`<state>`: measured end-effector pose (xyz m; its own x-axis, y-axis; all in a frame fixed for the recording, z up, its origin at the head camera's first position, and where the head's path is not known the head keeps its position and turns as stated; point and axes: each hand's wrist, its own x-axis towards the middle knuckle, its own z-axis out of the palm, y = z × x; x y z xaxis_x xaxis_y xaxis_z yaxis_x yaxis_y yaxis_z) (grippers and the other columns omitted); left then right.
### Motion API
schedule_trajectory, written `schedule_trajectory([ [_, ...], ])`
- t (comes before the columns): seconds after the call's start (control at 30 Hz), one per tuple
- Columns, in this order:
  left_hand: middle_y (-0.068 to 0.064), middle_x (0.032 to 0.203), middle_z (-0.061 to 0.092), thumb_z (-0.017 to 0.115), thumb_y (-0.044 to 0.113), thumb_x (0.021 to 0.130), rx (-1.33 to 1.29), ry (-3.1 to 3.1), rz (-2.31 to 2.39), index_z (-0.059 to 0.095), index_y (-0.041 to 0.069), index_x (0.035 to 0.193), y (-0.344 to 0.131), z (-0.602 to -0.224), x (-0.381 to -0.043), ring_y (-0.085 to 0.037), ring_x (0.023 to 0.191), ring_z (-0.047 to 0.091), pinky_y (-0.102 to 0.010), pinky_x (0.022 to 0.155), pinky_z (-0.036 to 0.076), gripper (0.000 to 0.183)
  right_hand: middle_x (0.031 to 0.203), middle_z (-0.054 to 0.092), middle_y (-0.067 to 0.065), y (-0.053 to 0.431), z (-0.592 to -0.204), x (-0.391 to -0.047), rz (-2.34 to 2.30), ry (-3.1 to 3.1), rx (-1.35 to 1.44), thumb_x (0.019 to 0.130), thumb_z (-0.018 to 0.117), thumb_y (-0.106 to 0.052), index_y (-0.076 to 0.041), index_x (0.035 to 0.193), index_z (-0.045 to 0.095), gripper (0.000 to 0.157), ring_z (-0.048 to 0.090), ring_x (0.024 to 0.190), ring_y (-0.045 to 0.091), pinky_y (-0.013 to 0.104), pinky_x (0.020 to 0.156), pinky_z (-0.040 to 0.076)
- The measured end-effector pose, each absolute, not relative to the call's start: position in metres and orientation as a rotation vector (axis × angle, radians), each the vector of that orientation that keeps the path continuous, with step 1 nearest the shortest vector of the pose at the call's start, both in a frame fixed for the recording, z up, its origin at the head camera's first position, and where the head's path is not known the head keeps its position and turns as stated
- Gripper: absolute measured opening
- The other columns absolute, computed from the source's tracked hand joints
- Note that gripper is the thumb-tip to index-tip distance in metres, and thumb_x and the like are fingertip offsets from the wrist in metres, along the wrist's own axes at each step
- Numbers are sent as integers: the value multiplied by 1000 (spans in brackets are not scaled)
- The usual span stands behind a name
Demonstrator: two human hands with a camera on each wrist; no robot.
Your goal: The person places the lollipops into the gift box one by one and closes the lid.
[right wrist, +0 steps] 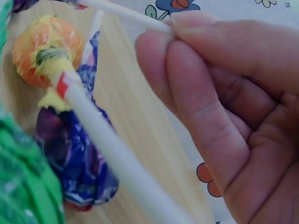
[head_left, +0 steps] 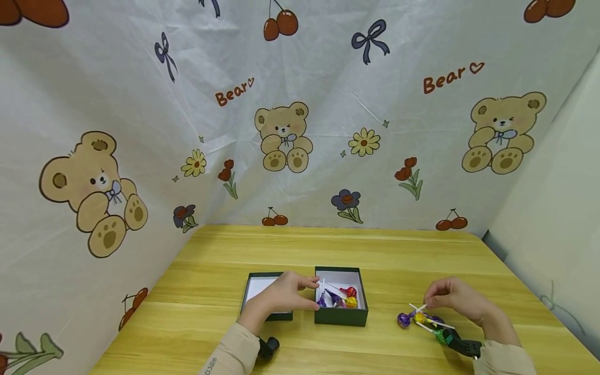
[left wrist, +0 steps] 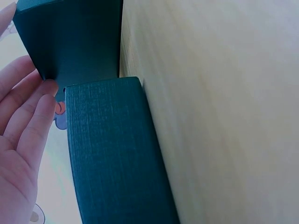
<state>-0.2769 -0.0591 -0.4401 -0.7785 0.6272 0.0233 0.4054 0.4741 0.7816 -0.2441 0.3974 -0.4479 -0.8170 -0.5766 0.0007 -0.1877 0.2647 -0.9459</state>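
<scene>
Head view shows the right hand (head_left: 459, 301) pinching a purple lollipop (head_left: 403, 320) by its stick on the surface (head_left: 356, 350), left hand (head_left: 287, 292) loosely spread at the box (head_left: 341, 317); picking up seems underway, calling for a clear lift.

A bear-print cloth (head_left: 323, 67) hangs behind the wood-grain table (head_left: 225, 250).

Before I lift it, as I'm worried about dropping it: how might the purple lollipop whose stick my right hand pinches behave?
The purple lollipop will probably feel light, being small beside your right hand. Its bulk is at the end away from your grip, so it may swing or twist. The straight stick looks stiff, so bending seems unlikely.
</scene>
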Motion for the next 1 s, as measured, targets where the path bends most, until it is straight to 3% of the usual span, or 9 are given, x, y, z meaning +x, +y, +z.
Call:
schedule_trajectory([
  [0.57,-3,146,57,82,29,83,876,2462,1193,69,7,128,-59,-440,-278,-26,139,50,-48,114,42,52,95,73,-3,383,-436,-244,-1618,2296,-725,101,54,-3,23,103,58,27,70,88,15,30,81,60],
  [1.0,-3,147,57,82,28,83,878,2461,1185,69,6,128,-59,-440,-278,-26,139,51,-47,114,43,51,95,74,-7,364,-418,-240,-1741,2635,-398,100,59,-8,17,107,64,27,69,88,8,22,81,58],
])
